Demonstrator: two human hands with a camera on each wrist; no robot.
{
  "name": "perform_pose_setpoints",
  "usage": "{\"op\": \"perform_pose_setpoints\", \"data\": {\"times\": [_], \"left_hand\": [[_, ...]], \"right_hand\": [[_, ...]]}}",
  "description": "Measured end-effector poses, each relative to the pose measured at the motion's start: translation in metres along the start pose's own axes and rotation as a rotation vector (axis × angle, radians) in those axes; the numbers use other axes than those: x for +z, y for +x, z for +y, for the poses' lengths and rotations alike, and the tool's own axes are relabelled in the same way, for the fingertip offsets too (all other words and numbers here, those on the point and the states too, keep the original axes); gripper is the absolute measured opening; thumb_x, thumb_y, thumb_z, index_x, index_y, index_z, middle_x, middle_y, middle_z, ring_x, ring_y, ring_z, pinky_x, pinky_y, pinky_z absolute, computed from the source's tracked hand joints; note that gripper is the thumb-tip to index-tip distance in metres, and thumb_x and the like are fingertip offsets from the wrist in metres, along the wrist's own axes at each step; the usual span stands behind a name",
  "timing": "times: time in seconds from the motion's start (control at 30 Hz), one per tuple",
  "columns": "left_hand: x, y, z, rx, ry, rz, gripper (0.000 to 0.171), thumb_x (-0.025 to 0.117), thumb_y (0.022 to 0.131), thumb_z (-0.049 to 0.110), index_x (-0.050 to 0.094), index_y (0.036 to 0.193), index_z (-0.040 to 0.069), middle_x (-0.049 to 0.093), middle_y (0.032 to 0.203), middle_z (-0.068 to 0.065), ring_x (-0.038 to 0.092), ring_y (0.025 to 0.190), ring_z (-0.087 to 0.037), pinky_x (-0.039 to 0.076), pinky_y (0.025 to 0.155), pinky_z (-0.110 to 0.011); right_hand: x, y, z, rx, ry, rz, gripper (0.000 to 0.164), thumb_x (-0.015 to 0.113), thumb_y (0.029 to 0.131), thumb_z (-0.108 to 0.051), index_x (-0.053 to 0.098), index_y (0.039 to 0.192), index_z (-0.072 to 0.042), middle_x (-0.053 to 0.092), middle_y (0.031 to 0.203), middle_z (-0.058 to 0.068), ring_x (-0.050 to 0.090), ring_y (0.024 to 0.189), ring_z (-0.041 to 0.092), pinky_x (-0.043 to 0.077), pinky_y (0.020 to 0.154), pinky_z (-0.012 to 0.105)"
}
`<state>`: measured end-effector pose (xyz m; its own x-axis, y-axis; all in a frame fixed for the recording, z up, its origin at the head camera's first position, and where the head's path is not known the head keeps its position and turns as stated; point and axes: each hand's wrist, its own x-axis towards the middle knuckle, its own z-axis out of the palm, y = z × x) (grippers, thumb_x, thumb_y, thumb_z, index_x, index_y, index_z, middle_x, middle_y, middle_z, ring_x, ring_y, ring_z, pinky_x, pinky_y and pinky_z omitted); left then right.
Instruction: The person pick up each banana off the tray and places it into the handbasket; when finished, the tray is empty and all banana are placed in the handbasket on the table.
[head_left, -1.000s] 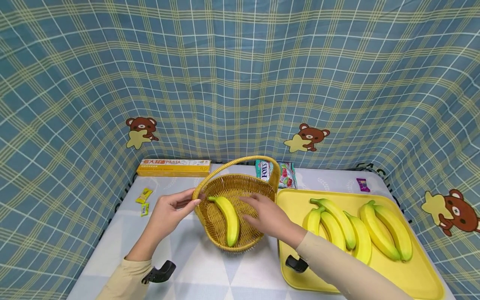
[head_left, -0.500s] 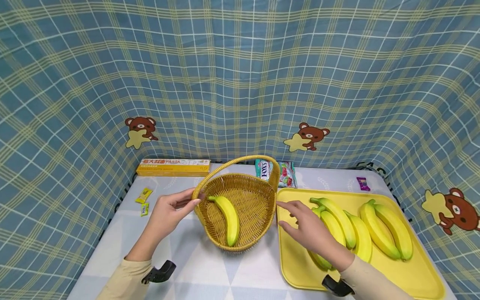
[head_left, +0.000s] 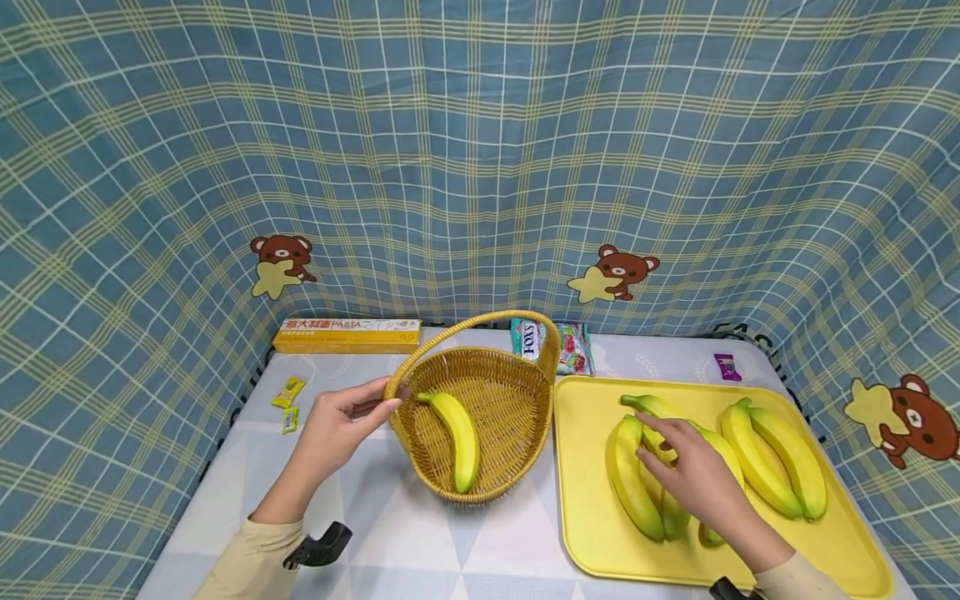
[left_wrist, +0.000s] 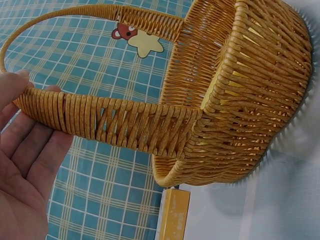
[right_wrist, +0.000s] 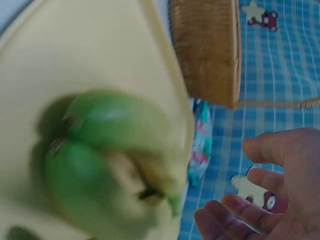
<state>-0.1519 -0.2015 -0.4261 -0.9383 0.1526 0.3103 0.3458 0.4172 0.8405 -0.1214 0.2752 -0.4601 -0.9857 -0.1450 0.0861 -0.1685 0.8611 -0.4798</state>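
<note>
A woven wicker basket (head_left: 517, 417) stands in the middle of the table, with one yellow banana (head_left: 462, 446) lying inside it. My left hand (head_left: 333, 429) pinches the left part of its arched handle (left_wrist: 125, 120) between thumb and fingers. To the right, my right hand (head_left: 697, 475) hovers over the bananas on the yellow tray (head_left: 600, 558), fingers loosely bent and holding nothing. Its fingertips are near the top of the leftmost banana (head_left: 628, 483); the hand partly hides the ones behind. In the right wrist view the fingers (right_wrist: 265, 150) are apart, with blurred green-tipped bananas (right_wrist: 110, 120) alongside.
A pair of bananas (head_left: 761, 462) lies on the tray's right side. Behind the basket are a pasta box (head_left: 348, 336) and a FOX'S candy bag (head_left: 573, 350). Small wrapped candies lie at the left, near a yellow wrapper (head_left: 288, 391), and a purple one (head_left: 726, 367) at the back right.
My right hand has moved out of the basket, rightward and toward me, to above the tray's bananas. The left hand, basket and banana inside have stayed put.
</note>
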Motion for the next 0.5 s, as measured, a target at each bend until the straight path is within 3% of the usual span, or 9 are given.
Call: {"op": "perform_pose_setpoints", "data": {"times": [0.2, 0.33, 0.5], "left_hand": [[0.0, 0.0, -0.001, 0.012, -0.004, 0.001, 0.037, 0.073, 0.096, 0.012, 0.068, 0.13, -0.002, 0.074, 0.115, -0.015, 0.073, 0.098, -0.014, 0.061, 0.079, -0.023], [0.001, 0.0, -0.001, 0.031, -0.007, -0.001, 0.035, 0.072, 0.096, 0.01, 0.069, 0.129, -0.001, 0.074, 0.114, -0.014, 0.073, 0.099, -0.015, 0.061, 0.08, -0.024], [0.001, 0.0, 0.001, 0.008, -0.009, -0.002, 0.035, 0.072, 0.097, 0.011, 0.068, 0.13, 0.0, 0.074, 0.116, -0.015, 0.073, 0.101, -0.021, 0.061, 0.081, -0.025]], "right_hand": [[0.0, -0.009, 0.027, 0.076, -0.051, -0.05, 0.059, 0.076, 0.093, -0.022, 0.055, 0.146, -0.005, 0.056, 0.131, 0.029, 0.055, 0.116, 0.05, 0.051, 0.088, 0.066], [0.007, -0.012, 0.039, 0.135, -0.062, -0.094, 0.061, 0.076, 0.092, -0.025, 0.055, 0.144, -0.001, 0.056, 0.131, 0.031, 0.055, 0.115, 0.051, 0.05, 0.089, 0.066], [0.017, -0.013, 0.044, 0.142, -0.072, -0.074, 0.063, 0.079, 0.09, -0.022, 0.055, 0.141, 0.006, 0.056, 0.128, 0.033, 0.056, 0.114, 0.051, 0.05, 0.091, 0.066]]}}
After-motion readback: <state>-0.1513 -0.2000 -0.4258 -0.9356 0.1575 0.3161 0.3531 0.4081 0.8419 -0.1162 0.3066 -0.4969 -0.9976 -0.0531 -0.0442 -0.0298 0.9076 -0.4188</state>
